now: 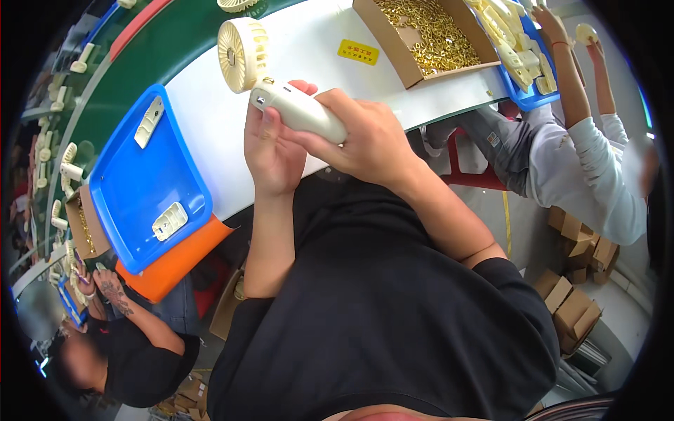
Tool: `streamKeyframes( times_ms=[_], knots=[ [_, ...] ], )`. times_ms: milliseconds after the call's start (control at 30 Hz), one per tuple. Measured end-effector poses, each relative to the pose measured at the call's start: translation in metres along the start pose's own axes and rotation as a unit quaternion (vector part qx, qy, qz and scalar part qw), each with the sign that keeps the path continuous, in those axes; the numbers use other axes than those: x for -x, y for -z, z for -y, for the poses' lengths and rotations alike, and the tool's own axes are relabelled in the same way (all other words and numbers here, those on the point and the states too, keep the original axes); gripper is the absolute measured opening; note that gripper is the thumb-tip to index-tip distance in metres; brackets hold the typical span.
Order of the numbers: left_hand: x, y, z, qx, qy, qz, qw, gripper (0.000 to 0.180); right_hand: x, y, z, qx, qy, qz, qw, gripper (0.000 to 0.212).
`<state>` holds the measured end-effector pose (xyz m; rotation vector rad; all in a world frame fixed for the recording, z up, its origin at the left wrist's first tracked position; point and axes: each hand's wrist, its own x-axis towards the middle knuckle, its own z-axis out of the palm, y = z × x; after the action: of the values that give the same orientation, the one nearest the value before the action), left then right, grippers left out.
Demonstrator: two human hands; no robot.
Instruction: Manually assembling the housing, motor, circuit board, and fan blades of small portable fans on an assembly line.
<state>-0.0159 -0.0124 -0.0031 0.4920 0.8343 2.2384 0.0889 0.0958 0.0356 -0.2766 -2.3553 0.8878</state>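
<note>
Both hands hold a cream-coloured handheld fan (298, 112) above the front edge of the white table. Its round slatted head (242, 55) points away to the upper left, and a small gold ring (268, 81) shows where head and handle meet. My left hand (272, 144) is closed around the handle from the left, thumb along its near end. My right hand (372, 133) grips the handle's other end, with fingers over the top and the thumb below. The palm sides and part of the handle are hidden by the fingers.
A blue tray (144, 200) with two cream shell pieces lies at left, over an orange bin (172, 263). A cardboard box (390, 42) of gold rings and a yellow label (358, 52) are further back. Co-workers sit on both sides; the right one is near a blue tray of fan parts (526, 91).
</note>
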Motion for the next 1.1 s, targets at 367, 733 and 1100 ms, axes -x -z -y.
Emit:
streamKeyframes(
  times_ms=[367, 733, 1100],
  knots=[
    [-0.01, -0.018, 0.0, -0.041, -0.057, 0.051, 0.996, 0.045, 0.005, -0.018, 0.0, -0.038, 0.051, -0.074, 0.995, 0.033],
    [-0.062, -0.036, -0.021, -0.148, -0.004, 0.002, 0.989, 0.026, -0.039, 0.007, -0.016, -0.186, -0.105, -0.017, 0.977, 0.034],
    [-0.064, -0.028, -0.026, -0.279, -0.051, 0.058, 0.957, 0.034, -0.038, 0.002, -0.017, -0.454, -0.204, 0.035, 0.867, 0.041]
  ],
)
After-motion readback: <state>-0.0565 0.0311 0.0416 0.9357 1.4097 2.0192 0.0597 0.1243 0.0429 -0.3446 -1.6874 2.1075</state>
